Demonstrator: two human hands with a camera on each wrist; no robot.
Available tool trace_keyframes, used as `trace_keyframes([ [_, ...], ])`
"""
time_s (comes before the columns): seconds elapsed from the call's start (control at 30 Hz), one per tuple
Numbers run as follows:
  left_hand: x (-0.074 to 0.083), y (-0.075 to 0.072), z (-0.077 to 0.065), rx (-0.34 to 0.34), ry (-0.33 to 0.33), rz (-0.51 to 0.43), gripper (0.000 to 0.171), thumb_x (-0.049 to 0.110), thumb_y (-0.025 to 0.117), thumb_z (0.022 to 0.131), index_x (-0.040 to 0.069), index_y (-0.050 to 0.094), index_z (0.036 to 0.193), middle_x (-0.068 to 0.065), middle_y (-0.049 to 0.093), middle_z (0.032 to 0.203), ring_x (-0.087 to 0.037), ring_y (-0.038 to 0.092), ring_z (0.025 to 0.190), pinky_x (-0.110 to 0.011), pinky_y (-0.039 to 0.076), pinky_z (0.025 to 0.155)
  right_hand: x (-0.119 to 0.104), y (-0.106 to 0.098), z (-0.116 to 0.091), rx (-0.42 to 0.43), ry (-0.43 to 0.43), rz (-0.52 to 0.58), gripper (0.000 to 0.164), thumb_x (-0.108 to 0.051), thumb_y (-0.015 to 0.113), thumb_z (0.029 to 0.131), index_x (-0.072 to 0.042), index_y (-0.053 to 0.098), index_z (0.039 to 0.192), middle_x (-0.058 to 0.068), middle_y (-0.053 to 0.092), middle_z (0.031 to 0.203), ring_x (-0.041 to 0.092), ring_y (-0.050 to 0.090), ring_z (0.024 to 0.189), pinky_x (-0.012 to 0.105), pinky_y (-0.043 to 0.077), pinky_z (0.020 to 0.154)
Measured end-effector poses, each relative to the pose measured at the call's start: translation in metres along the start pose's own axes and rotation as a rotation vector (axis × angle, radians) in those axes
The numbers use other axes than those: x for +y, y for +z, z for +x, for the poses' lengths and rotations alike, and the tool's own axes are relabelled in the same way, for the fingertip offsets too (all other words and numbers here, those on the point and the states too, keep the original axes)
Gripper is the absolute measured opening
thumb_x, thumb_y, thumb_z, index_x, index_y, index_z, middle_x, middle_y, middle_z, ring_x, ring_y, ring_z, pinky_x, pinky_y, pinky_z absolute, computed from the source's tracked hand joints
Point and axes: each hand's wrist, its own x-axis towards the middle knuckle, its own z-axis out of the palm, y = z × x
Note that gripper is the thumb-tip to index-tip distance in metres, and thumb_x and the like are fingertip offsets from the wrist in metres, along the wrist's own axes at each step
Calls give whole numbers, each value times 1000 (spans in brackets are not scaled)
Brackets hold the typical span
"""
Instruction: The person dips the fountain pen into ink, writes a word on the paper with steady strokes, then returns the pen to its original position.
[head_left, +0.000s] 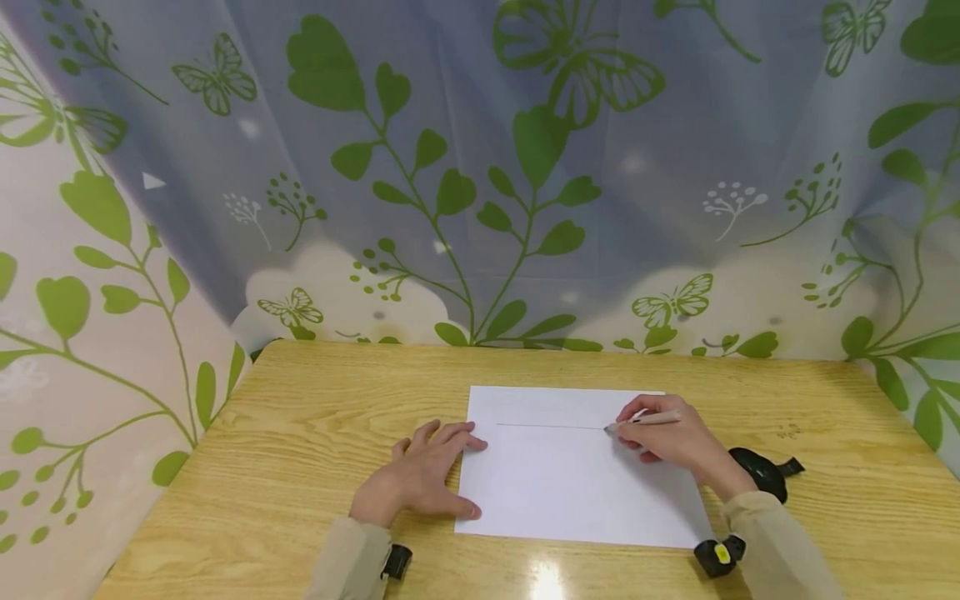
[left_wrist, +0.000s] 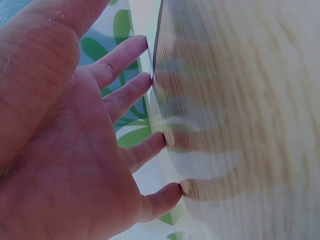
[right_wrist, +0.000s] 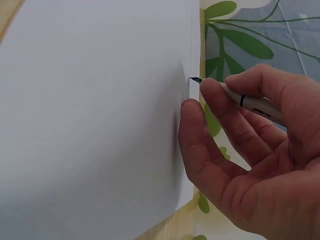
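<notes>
A white sheet of paper [head_left: 555, 492] lies on the wooden table, with one thin dark line [head_left: 551, 426] running across its upper part. My right hand [head_left: 667, 437] pinches a slim white pen [head_left: 660, 417] between thumb and fingers. The pen's dark tip [right_wrist: 194, 78] meets the paper at the line's right end. In the right wrist view, the curled outer fingers rest close along the sheet. My left hand [head_left: 427, 475] is spread at the sheet's left edge, its thumb and index fingertips over the paper. The left wrist view shows the other fingertips [left_wrist: 172, 192] touching the wood.
A black rounded object [head_left: 761, 473] with a short tab lies on the table [head_left: 322, 417] beside my right wrist. Small black devices sit at the left cuff [head_left: 396, 562] and the right cuff [head_left: 716, 557]. A leaf-and-butterfly curtain [head_left: 450, 208] hangs behind the table's far edge.
</notes>
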Motion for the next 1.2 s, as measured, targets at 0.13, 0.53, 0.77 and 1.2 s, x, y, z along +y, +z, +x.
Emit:
trace_keyframes([
  [0.13,-1,0,0,0,1,-3,77,45,86,78,28,51,144,3,30,168,-47,18,154,-79,20,112,0,-2,-1,0,4,-3,25,-27,76,92,-6,69,105,4,69,82,16,64,75,29,59,65],
  [0.53,-2,1,0,3,9,-7,77,45,86,78,27,51,144,3,30,168,-47,18,154,-80,20,112,4,-8,-3,-3,-20,0,23,-22,74,93,-3,67,105,6,74,85,16,67,79,30,59,66],
  [0.77,-2,1,1,2,1,-5,77,46,86,78,27,51,144,4,30,168,-47,18,154,-80,20,112,6,-11,-3,13,-15,-51,23,-22,73,93,-4,67,105,5,72,81,16,65,74,30,59,63],
  [1.2,-4,1,3,5,5,-8,77,45,86,78,28,51,144,4,29,168,-47,17,155,-79,19,112,7,-19,-9,35,-5,-89,25,-23,72,93,-3,66,107,6,73,85,16,66,77,31,60,64],
])
